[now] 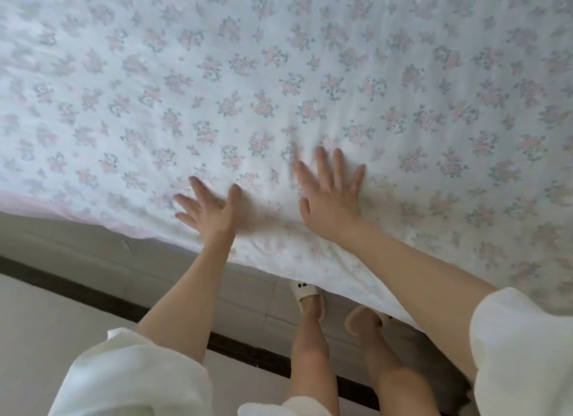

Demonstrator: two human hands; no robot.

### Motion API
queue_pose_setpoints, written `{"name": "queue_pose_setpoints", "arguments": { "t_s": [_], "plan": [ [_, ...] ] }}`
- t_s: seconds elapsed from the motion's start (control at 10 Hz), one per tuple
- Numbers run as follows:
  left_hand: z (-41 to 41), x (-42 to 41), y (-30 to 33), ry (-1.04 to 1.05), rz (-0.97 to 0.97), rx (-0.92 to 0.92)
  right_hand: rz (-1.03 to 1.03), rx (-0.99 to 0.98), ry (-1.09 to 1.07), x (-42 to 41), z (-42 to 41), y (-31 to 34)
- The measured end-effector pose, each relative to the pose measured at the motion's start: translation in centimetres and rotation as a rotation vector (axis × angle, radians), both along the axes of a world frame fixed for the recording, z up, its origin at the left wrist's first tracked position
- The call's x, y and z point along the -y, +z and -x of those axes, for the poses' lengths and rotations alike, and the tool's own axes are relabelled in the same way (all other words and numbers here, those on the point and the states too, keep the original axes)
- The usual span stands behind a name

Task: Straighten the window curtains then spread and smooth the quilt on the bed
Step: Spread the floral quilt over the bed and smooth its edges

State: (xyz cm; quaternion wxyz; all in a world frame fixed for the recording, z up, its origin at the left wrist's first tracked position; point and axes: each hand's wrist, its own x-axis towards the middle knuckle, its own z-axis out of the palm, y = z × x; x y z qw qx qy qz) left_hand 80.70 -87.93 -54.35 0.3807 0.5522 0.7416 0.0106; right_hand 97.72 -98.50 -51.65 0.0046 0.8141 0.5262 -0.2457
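White sleeves [133, 375] fill the frame at 6 o'clock. Both hands lie flat with fingers spread on the floral quilt [279, 74], which covers the bed from 9 to 3 o'clock: left hand [210, 211] at center, right hand [333, 198] just beside it.

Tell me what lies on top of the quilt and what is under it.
On the quilt both hands press flat, fingers spread: left hand, right hand. Below its overhanging edge the grey bed side shows. The mattress beneath is covered and cannot be seen.
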Motion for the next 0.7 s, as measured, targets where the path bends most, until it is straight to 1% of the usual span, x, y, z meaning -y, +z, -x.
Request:
{"name": "queue_pose_setpoints", "arguments": {
  "t_s": [0.1, 0.2, 0.3, 0.4, 0.5, 0.6, 0.7],
  "plan": [
    [3.1, -0.1, -0.4, 0.265, 0.196, 0.224, 0.104, -0.014, 0.187, 1.0, 3.7, -0.7],
    [5.0, -0.6, 0.3, 0.437, 0.189, 0.274, 0.084, 0.004, 0.406, 1.5, 3.9, 0.6],
    [4.1, -3.0, 1.9, 0.411, -0.032, 0.006, -0.220, 0.055, 0.353, -0.5, 2.0, 2.4],
    [2.1, -5.5, 2.9, 0.035, -0.254, -0.071, -0.310, 0.059, 0.197, -5.1, 0.3, 2.9],
    [0.0, -8.0, 3.2, -0.346, -0.287, -0.084, -0.097, 0.036, 0.165, -9.2, 0.3, 1.3],
    [-1.0, -8.8, 2.5, -0.557, -0.190, -0.121, 0.054, 0.016, 0.325, -8.8, 3.6, -0.1],
    [-0.8, -8.3, 1.8, -0.627, -0.133, -0.197, 0.093, -0.155, 0.542, -4.5, 7.4, 0.4]
  ]
}}
